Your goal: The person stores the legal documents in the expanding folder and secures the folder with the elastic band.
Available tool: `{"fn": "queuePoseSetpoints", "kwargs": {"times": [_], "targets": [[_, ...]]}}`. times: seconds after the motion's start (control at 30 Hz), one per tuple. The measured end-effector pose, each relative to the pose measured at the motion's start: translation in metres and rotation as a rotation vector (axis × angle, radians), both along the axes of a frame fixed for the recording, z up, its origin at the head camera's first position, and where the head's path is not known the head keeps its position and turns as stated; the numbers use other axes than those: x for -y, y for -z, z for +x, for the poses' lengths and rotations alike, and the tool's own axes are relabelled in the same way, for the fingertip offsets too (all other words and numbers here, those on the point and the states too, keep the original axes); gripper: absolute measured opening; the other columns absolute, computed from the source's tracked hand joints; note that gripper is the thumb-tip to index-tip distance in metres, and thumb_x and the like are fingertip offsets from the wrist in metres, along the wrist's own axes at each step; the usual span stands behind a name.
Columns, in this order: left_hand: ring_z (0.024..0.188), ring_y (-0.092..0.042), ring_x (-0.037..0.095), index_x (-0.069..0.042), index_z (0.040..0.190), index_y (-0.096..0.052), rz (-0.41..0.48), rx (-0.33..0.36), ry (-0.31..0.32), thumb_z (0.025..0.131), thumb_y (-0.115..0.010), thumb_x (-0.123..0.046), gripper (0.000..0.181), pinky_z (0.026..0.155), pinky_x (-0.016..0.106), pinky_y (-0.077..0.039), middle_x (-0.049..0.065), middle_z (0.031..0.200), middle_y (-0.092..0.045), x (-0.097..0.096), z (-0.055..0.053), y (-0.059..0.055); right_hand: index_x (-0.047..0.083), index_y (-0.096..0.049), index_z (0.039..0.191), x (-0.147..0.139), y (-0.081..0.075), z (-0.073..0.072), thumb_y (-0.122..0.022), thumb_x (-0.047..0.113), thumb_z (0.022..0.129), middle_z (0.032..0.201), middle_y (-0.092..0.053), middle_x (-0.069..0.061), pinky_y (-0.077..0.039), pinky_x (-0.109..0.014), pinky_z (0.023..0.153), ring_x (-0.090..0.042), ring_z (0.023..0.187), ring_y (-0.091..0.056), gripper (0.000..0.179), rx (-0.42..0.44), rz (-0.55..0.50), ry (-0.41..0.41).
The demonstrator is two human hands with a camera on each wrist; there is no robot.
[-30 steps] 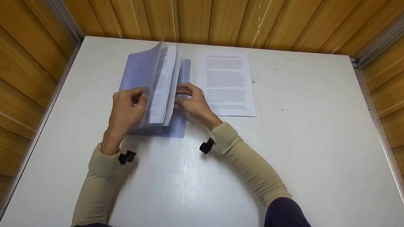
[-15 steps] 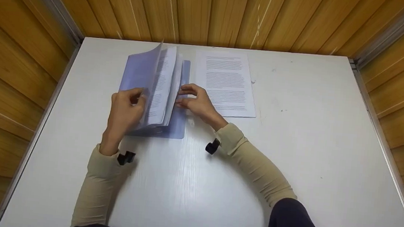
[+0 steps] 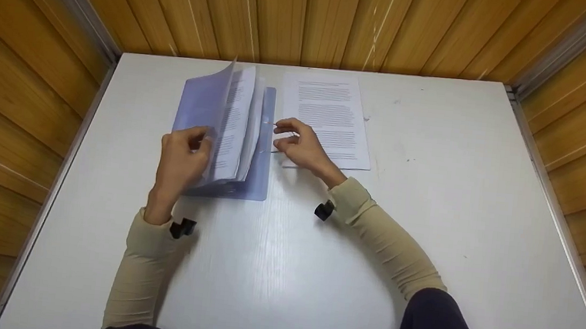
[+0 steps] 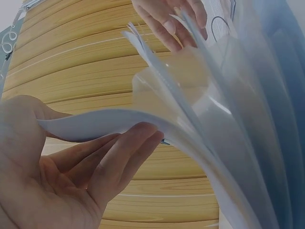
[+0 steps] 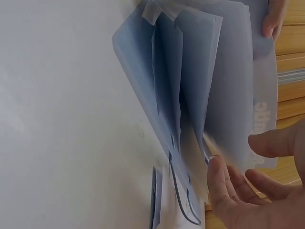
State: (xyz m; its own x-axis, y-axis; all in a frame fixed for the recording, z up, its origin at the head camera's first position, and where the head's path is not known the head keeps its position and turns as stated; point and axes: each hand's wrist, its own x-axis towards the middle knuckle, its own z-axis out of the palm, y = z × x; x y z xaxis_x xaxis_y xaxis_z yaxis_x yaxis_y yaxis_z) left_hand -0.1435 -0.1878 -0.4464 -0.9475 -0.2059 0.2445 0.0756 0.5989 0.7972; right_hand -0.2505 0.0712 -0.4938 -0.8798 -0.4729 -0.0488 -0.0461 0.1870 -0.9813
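A translucent blue document folder (image 3: 202, 96) stands partly open on the table, its back cover (image 3: 256, 185) lying flat. My left hand (image 3: 184, 154) pinches the edge of the raised front cover between thumb and fingers. Between the covers, clear sleeves with printed sheets (image 3: 232, 126) fan upright. A thin elastic cord loop (image 5: 175, 186) sticks out from the back cover's right edge. Just right of the folder, my right hand (image 3: 303, 146) hovers over the cord with bent, parted fingers, holding nothing. Its fingertips (image 5: 217, 167) overlap the sleeve edges in the right wrist view.
Right of the folder lies a printed document (image 3: 325, 114), partly covered by my right hand in the head view. Both rest on a white table (image 3: 456, 201). Wood-look panels (image 3: 328, 23) enclose the back and sides.
My right hand has drawn back rightward from the sleeve edges, and the sides of the cord now show at the back cover's edge. My left hand keeps its grip on the front cover.
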Motion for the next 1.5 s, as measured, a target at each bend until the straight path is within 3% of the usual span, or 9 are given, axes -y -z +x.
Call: {"fn": "queuePoseSetpoints", "kwargs": {"times": [0.17, 0.53, 0.97, 1.23, 1.5], "targets": [[0.091, -0.076, 0.036, 0.006, 0.125, -0.076, -0.006, 0.015, 0.000, 0.098, -0.062, -0.005, 0.032, 0.083, 0.049, -0.059, 0.026, 0.116, -0.077, 0.000, 0.000, -0.001, -0.005, -0.057, 0.143, -0.014, 0.000, -0.007, -0.066, 0.003, 0.098, 0.141, -0.062, -0.026, -0.059, -0.038, 0.097, -0.038, 0.119, -0.070, 0.047, -0.088, 0.084, 0.020], [0.091, -0.077, 0.037, 0.007, 0.125, -0.076, -0.005, 0.013, -0.002, 0.099, -0.062, -0.006, 0.032, 0.082, 0.050, -0.060, 0.026, 0.115, -0.078, 0.003, 0.002, 0.000, -0.004, -0.058, 0.143, -0.043, -0.002, -0.023, -0.068, 0.006, 0.098, 0.140, -0.063, -0.021, -0.057, -0.043, 0.102, -0.036, 0.121, -0.070, 0.048, -0.161, 0.212, 0.083], [0.091, -0.076, 0.035, 0.004, 0.125, -0.077, 0.007, 0.017, 0.004, 0.099, -0.062, -0.007, 0.032, 0.083, 0.049, -0.059, 0.025, 0.115, -0.078, 0.003, 0.002, 0.001, -0.003, -0.056, 0.144, -0.081, 0.004, -0.037, -0.068, 0.009, 0.099, 0.143, -0.061, -0.021, -0.055, -0.046, 0.104, -0.036, 0.124, -0.067, 0.048, -0.175, 0.300, 0.161], [0.088, -0.076, 0.030, 0.004, 0.124, -0.077, -0.014, 0.016, 0.002, 0.099, -0.063, -0.009, 0.032, 0.077, 0.037, -0.057, 0.023, 0.114, -0.079, 0.002, 0.002, 0.001, -0.004, -0.056, 0.144, -0.101, 0.010, -0.043, -0.070, 0.009, 0.100, 0.143, -0.060, -0.023, -0.054, -0.047, 0.105, -0.036, 0.124, -0.065, 0.048, -0.208, 0.357, 0.207], [0.090, -0.076, 0.035, 0.003, 0.125, -0.077, -0.008, 0.017, 0.003, 0.098, -0.061, -0.007, 0.032, 0.080, 0.046, -0.058, 0.023, 0.115, -0.078, 0.002, 0.001, 0.002, -0.005, -0.056, 0.145, -0.121, 0.014, -0.050, -0.074, 0.014, 0.097, 0.144, -0.059, -0.023, -0.047, -0.048, 0.112, -0.038, 0.130, -0.057, 0.054, -0.243, 0.478, 0.266]]}}
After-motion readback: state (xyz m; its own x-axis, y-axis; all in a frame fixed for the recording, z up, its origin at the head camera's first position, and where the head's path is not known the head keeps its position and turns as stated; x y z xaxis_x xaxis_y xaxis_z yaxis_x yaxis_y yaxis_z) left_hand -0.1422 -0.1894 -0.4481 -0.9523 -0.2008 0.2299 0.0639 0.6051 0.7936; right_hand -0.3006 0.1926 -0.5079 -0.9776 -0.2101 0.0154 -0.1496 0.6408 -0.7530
